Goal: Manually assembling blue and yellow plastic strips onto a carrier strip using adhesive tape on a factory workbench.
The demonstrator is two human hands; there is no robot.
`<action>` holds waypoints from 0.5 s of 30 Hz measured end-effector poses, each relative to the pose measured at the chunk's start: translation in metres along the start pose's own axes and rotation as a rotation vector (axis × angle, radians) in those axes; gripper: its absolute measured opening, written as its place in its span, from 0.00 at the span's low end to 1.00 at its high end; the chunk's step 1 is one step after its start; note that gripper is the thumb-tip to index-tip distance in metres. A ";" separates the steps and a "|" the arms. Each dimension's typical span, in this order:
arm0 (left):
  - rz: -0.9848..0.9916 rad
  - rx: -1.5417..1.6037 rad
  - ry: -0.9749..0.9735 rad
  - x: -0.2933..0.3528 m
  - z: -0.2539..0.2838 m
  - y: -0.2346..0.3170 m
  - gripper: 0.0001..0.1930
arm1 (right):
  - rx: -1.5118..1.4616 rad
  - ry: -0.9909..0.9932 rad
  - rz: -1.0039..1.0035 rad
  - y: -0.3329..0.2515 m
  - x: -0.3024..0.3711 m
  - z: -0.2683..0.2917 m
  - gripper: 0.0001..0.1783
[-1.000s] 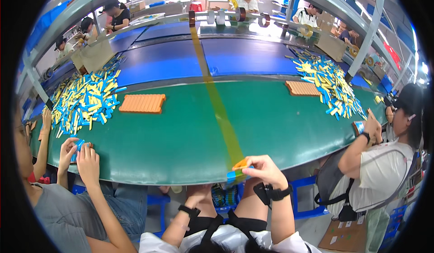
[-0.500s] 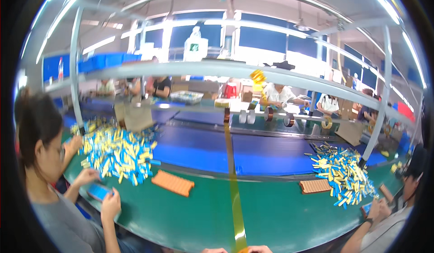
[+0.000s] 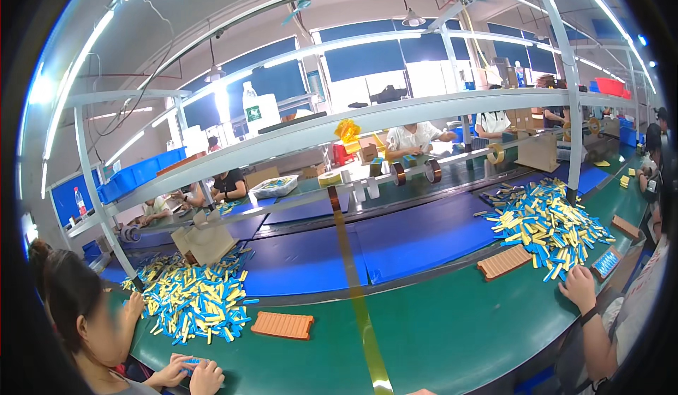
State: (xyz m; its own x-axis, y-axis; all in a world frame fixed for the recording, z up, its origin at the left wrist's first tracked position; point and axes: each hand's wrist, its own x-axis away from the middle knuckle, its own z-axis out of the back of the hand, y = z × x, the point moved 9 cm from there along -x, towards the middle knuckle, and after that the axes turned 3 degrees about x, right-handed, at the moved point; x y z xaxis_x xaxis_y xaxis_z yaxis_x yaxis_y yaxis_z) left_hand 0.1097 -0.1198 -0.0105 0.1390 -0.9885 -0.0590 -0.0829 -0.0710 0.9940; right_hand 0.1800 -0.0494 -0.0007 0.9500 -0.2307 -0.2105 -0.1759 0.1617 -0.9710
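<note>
Only a sliver of my right hand point(image 3: 421, 392) shows at the lower edge; its fingers are cut off, so what they do is hidden. My left hand is out of the picture. Just left of that sliver, a long strip of amber see-through tape point(image 3: 361, 317) runs down across the green worktop point(image 3: 452, 317). Its upper end hangs from the rail with tape rolls, and its lower end passes out of the picture.
Piles of blue and yellow strip-shaped pieces lie left point(image 3: 201, 296) and right point(image 3: 547, 225). Orange ribbed trays point(image 3: 282, 325) point(image 3: 503, 261) sit beside them. People work at both sides. Tape rolls point(image 3: 433, 171) hang on a rail point(image 3: 381, 178). Blue sheeting point(image 3: 304, 257) lies beyond the worktop.
The view has tilted and shifted, so the scene slants. My left hand has left the picture and my right hand has nearly gone. The left co-worker's hands are now lower and close together.
</note>
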 end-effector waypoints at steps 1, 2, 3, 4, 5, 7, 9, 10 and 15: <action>0.011 0.013 -0.023 -0.004 0.001 0.000 0.05 | 0.021 0.012 -0.017 0.003 0.000 0.001 0.07; 0.032 0.030 -0.053 -0.009 0.002 0.000 0.04 | 0.020 0.035 -0.034 0.006 0.000 0.003 0.07; 0.056 0.047 -0.082 -0.013 0.002 -0.001 0.04 | 0.000 0.046 -0.063 0.010 0.000 0.004 0.06; 0.051 0.043 -0.074 -0.010 0.003 -0.001 0.04 | -0.017 0.027 -0.067 0.008 0.001 0.000 0.06; 0.046 0.030 -0.076 -0.008 0.003 -0.002 0.04 | -0.019 0.019 -0.063 0.007 0.001 -0.002 0.06; 0.045 0.014 -0.063 -0.004 0.004 -0.003 0.04 | 0.018 0.007 0.026 -0.004 0.000 -0.004 0.06; 0.032 0.033 -0.038 -0.003 0.006 -0.001 0.04 | -0.001 -0.021 0.002 -0.001 -0.003 -0.005 0.05; 0.038 0.042 -0.059 -0.005 0.004 -0.001 0.04 | -0.005 -0.005 -0.020 -0.002 0.000 -0.004 0.05; 0.071 0.063 -0.057 -0.006 0.002 -0.004 0.04 | 0.042 -0.005 -0.023 -0.011 0.002 -0.002 0.06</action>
State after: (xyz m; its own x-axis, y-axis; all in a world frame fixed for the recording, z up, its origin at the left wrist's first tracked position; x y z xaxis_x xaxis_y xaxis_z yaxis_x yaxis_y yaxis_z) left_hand 0.1072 -0.1143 -0.0146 0.0742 -0.9972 0.0048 -0.1532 -0.0067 0.9882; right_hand 0.1832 -0.0535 0.0093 0.9550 -0.2299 -0.1872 -0.1428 0.1968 -0.9700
